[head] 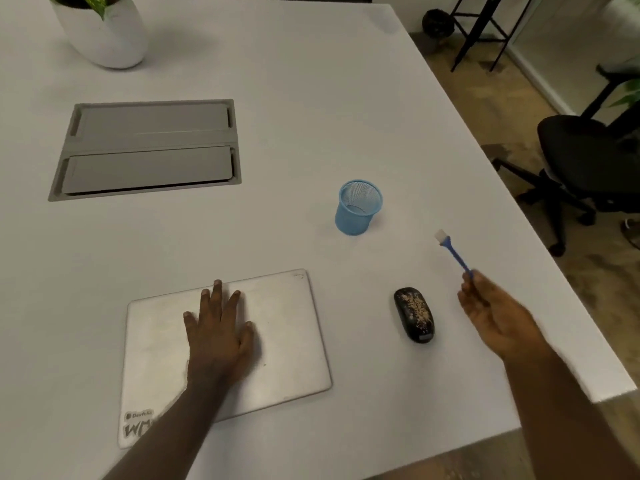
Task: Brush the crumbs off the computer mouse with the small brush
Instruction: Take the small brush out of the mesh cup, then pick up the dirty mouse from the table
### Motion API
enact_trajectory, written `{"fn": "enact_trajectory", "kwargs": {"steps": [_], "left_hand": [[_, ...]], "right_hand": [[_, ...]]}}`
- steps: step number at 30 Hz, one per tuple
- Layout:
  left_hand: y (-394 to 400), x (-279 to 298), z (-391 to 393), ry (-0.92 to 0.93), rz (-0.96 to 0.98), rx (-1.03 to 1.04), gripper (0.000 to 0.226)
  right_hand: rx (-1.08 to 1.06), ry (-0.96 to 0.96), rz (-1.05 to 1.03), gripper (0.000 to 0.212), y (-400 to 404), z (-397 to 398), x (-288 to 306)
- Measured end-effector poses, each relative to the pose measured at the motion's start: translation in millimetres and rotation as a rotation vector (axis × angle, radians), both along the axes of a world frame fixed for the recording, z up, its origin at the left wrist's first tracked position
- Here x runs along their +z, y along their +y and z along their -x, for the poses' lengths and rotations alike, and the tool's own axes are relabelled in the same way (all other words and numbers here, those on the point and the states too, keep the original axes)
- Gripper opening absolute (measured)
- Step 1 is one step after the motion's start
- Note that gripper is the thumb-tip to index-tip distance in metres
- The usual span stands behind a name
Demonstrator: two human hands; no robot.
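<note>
A white table (pixel 311 98) is seen from above. A black computer mouse (pixel 414 314) lies flat on it at about 4 o'clock from the middle of the view, its back covered with pale crumbs (pixel 419 306). Just beside the mouse, at its 3 o'clock, the right hand (pixel 498 317) is held above the table with the fingers curled around the lower end of a small brush (pixel 453 252). The blue handle of the brush is gripped between thumb and fingers, and the white bristle tip is pointed away toward 11 o'clock, clear of the mouse and not touching it.

The left hand (pixel 218 329) is laid flat, palm down and fingers spread, on the lid of a closed silver laptop (pixel 284 327), which sits at 9 o'clock from the mouse; nothing is held in it. A sticker with lettering is seen on the laptop's near left corner.

A blue mesh cup (pixel 358 207) stands upright at 11 o'clock from the mouse, well apart from it. A grey recessed panel (pixel 149 148) is set into the table at 10 o'clock, and a white plant pot (pixel 104 36) stands at the far left corner. A black office chair (pixel 588 161) is seen on the floor beyond the table's right edge.
</note>
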State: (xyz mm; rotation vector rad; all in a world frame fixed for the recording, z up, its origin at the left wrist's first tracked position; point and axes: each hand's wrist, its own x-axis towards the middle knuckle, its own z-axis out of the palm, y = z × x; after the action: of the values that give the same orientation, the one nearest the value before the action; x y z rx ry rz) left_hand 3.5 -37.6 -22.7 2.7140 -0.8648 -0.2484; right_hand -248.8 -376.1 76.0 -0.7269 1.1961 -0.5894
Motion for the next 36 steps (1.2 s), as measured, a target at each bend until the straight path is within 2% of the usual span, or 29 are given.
{"fn": "enact_trajectory", "kwargs": {"steps": [2, 4, 6, 9, 11, 13, 16, 18, 23, 27, 32, 36], "left_hand": [[-15.8, 10.8, 15.1, 0.067, 0.147, -0.006, 0.062], [-38.4, 21.2, 36.9, 0.163, 0.326, -0.039, 0.060], [-65.5, 28.7, 61.7, 0.241, 0.452, -0.088, 0.055], [-105.2, 40.1, 97.9, 0.491, 0.588, -0.091, 0.048], [-129.7, 47.6, 115.7, 0.726, 0.567, 0.002, 0.043], [-152.2, 41.5, 128.5, 0.921, 0.459, 0.121, 0.039], [-177.5, 26.6, 142.2, 1.150, 0.419, 0.286, 0.048], [-191.1, 10.3, 148.0, 1.178, 0.408, 0.346, 0.056], [-215.3, -6.9, 152.6, 1.140, 0.422, 0.444, 0.055], [-224.6, 9.6, 158.4, 1.149, 0.456, 0.443, 0.021], [-231.2, 20.4, 163.2, 1.159, 0.464, 0.491, 0.030], [-236.7, 21.7, 164.7, 1.171, 0.483, 0.530, 0.025]], "right_hand": [[-0.045, -0.017, -0.097, 0.027, 17.6, 28.7, -14.6], [-0.069, -0.027, -0.160, 0.014, 33.2, 50.4, -24.1], [-0.082, -0.028, -0.198, 0.012, 42.7, 62.3, -32.0], [-0.076, -0.021, -0.194, 0.014, 45.5, 64.5, -39.2], [-0.057, 0.005, -0.126, 0.014, 43.3, 58.5, -41.8], [0.007, 0.107, -0.008, 0.016, 40.2, 49.7, -45.7], [0.080, 0.246, 0.132, 0.017, 37.1, 32.8, -52.7], [0.124, 0.306, 0.181, 0.013, 34.2, 23.4, -60.0], [0.167, 0.368, 0.227, 0.015, 30.9, 9.2, -75.9], [0.153, 0.364, 0.245, 0.014, 33.0, 3.7, -80.2], [0.129, 0.365, 0.257, 0.012, 34.7, 2.7, -84.5], [0.126, 0.385, 0.269, 0.012, 35.3, 4.8, -86.7]]}}
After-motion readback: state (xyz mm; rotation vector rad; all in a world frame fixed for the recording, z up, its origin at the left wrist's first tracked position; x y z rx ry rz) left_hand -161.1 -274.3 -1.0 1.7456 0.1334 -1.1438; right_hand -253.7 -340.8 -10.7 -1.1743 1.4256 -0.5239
